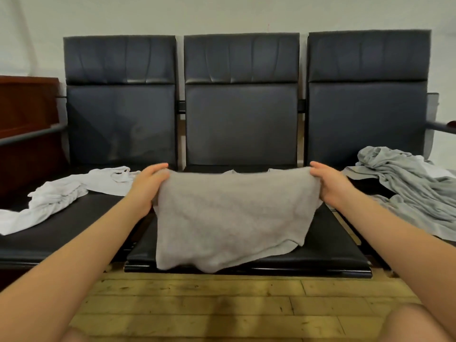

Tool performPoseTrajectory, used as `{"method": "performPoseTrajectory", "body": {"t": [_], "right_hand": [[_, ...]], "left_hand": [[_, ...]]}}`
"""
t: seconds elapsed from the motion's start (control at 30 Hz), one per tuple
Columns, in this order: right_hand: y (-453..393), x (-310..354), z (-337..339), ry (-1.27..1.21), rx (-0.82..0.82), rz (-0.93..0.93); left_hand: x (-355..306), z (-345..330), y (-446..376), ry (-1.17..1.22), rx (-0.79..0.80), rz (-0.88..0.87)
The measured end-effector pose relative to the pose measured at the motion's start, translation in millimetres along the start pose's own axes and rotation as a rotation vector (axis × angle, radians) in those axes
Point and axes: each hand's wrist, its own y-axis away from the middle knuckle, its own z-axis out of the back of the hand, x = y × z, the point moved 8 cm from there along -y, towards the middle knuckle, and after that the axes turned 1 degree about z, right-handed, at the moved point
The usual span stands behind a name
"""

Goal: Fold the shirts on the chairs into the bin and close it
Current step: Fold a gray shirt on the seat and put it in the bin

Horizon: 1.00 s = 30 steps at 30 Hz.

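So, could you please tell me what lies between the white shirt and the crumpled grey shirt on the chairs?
In the head view, the middle seat lies between the white shirt and crumpled grey shirt; both hands hold a beige-grey shirt over it.

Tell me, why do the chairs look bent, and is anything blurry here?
Head view: the wide-angle lens bows the chairs outward; the grey shirt and both hands, left hand and right hand, look soft; lighting is even, with faint sheen on the seat backs.

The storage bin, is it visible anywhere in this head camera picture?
No, only three dark chairs, the grey shirt both hands hold, a white shirt and a light grey shirt show.
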Motion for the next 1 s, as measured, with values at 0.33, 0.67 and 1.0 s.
{"method": "performPoseTrajectory", "body": {"t": [0.33,0.67,1.0], "right_hand": [[51,-55,-30,0.833,0.266,0.13],[75,-5,-7,0.297,0.096,0.005],[73,-4,48,0.676,-0.104,-0.1]], "left_hand": [[44,-21,45,-0.573,0.267,0.03],[-10,-23,80,0.135,0.144,0.099],[26,-38,103,-0.909,0.308,-0.036]]}}
